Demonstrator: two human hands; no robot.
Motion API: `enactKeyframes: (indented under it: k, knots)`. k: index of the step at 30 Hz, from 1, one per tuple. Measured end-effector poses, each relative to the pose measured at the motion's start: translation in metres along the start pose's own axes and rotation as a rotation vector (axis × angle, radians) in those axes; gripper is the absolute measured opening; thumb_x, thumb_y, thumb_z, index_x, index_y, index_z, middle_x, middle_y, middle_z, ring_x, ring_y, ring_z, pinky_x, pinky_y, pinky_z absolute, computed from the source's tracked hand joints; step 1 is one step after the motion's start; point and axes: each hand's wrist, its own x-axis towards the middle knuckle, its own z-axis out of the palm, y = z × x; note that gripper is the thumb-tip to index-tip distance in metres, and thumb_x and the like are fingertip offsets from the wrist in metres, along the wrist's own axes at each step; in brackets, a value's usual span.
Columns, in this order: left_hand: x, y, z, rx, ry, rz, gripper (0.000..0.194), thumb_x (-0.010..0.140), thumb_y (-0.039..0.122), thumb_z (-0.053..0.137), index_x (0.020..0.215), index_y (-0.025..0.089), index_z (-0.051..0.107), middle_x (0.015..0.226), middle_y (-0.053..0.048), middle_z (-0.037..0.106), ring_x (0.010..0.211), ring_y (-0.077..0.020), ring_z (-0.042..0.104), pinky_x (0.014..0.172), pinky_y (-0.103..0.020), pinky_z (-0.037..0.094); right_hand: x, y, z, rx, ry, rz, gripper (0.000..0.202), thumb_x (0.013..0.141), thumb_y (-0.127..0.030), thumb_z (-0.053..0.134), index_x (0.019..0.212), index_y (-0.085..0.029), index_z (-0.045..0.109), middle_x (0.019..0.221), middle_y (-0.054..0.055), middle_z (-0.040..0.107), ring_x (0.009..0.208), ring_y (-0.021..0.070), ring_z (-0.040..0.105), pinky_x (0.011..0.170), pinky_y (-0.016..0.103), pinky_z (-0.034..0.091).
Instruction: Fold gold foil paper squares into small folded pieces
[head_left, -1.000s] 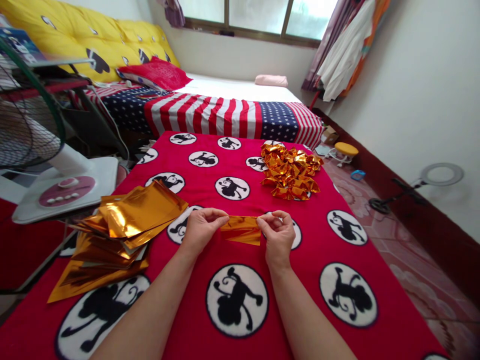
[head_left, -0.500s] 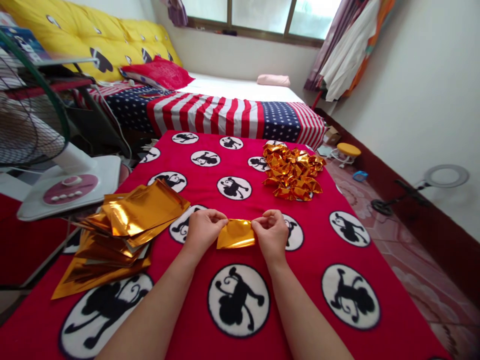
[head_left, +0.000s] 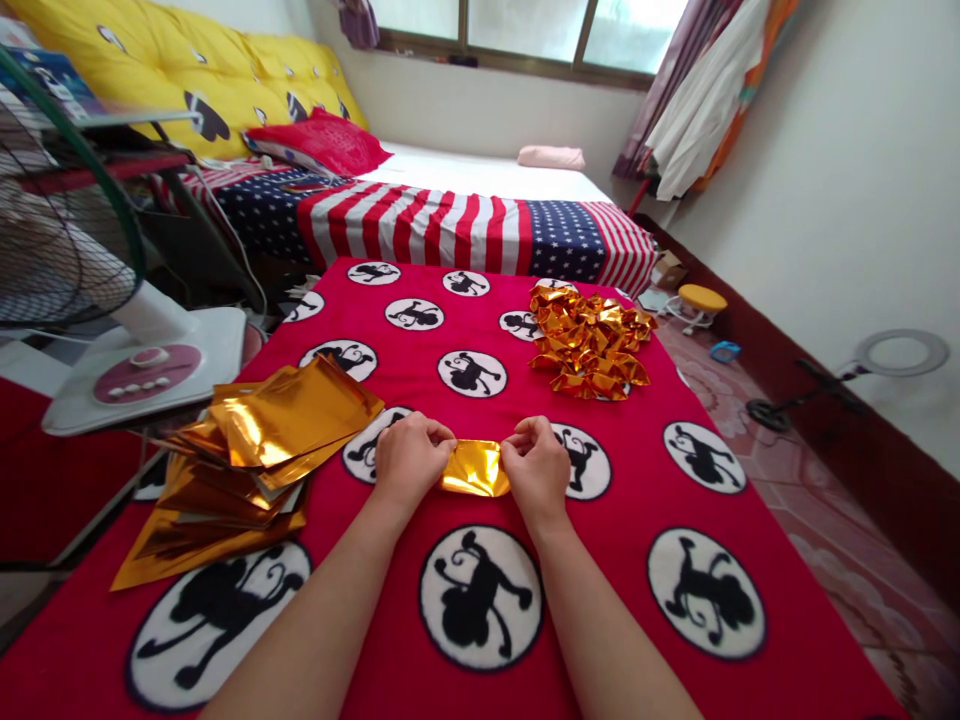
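One gold foil piece (head_left: pixel 474 470), over the red cloth (head_left: pixel 622 520), ends pinched in my left hand (head_left: pixel 414 455) and right hand (head_left: pixel 537 465), seemingly for tautness; flat sheets (head_left: pixel 281 425) lie left, crimped pieces (head_left: pixel 589 340) far right, apparently to avoid mixing.

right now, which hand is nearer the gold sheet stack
Left: the left hand is just right of the gold sheet stack; the right hand is farther right.

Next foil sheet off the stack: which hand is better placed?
Probably the left hand: it sits nearer the foil stack; the right hand is farther off. Both pinch the foil piece.
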Motion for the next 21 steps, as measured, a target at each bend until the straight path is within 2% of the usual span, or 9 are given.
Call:
enactKeyframes:
  k: [4,7,9,12,17,19,21]
  knots:
    - [0.002,0.001,-0.002,0.008,-0.079,-0.033,0.012,0.072,0.034,0.066,0.071,0.027,0.075,0.072,-0.002,0.073,0.068,-0.0204,0.063,0.062,-0.029,0.038,0.002,-0.006,-0.003,-0.131,-0.061,0.014,0.016,0.071,-0.017,0.058,0.085,-0.024,0.057,0.07,-0.004,0.067,0.062,0.016,0.062,0.06,0.026,0.039]
    - [0.002,0.001,-0.002,0.0,-0.084,-0.029,0.012,0.071,0.031,0.067,0.079,0.026,0.073,0.069,0.0,0.07,0.067,-0.0188,0.062,0.063,-0.028,0.038,0.003,-0.007,-0.005,-0.187,-0.052,-0.038,0.014,0.071,-0.017,0.058,0.084,-0.023,0.06,0.08,-0.001,0.065,0.066,0.0155,0.059,0.061,0.027,0.038]
    - [0.002,0.001,-0.002,-0.008,-0.076,-0.01,0.014,0.071,0.03,0.067,0.083,0.027,0.073,0.072,0.0,0.07,0.071,-0.0189,0.062,0.065,-0.028,0.039,0.003,-0.005,-0.005,-0.203,-0.052,-0.089,0.012,0.073,-0.017,0.058,0.081,-0.023,0.063,0.086,0.001,0.063,0.072,0.016,0.058,0.063,0.027,0.038]
    - [0.002,0.001,-0.001,-0.006,-0.083,0.027,0.014,0.074,0.029,0.063,0.079,0.029,0.076,0.082,-0.002,0.072,0.08,-0.0215,0.064,0.071,-0.03,0.041,0.002,-0.004,-0.005,-0.206,-0.105,-0.148,0.016,0.078,-0.016,0.055,0.076,-0.024,0.068,0.085,0.002,0.062,0.08,0.0175,0.059,0.067,0.028,0.039]
    - [0.001,0.007,0.0,0.09,-0.067,0.035,0.021,0.074,0.026,0.058,0.076,0.03,0.078,0.087,-0.005,0.073,0.087,-0.0258,0.065,0.076,-0.034,0.042,0.001,-0.007,-0.004,-0.249,-0.167,-0.157,0.023,0.081,-0.013,0.053,0.076,-0.026,0.072,0.085,0.002,0.064,0.086,0.0189,0.06,0.069,0.029,0.039]
    - [0.0,0.011,0.001,0.129,-0.032,0.023,0.02,0.075,0.033,0.059,0.073,0.028,0.078,0.085,-0.007,0.073,0.087,-0.0278,0.065,0.077,-0.036,0.042,0.001,-0.008,-0.004,-0.268,-0.171,-0.146,0.023,0.08,-0.013,0.053,0.076,-0.026,0.072,0.086,0.003,0.064,0.088,0.0193,0.06,0.069,0.029,0.039]
    - [-0.001,0.015,0.002,0.148,-0.002,0.019,0.026,0.076,0.046,0.06,0.07,0.026,0.077,0.083,-0.009,0.072,0.085,-0.0297,0.065,0.077,-0.038,0.042,0.0,-0.01,-0.004,-0.283,-0.169,-0.138,0.023,0.08,-0.012,0.052,0.076,-0.025,0.071,0.087,0.003,0.064,0.089,0.0198,0.06,0.07,0.03,0.039]
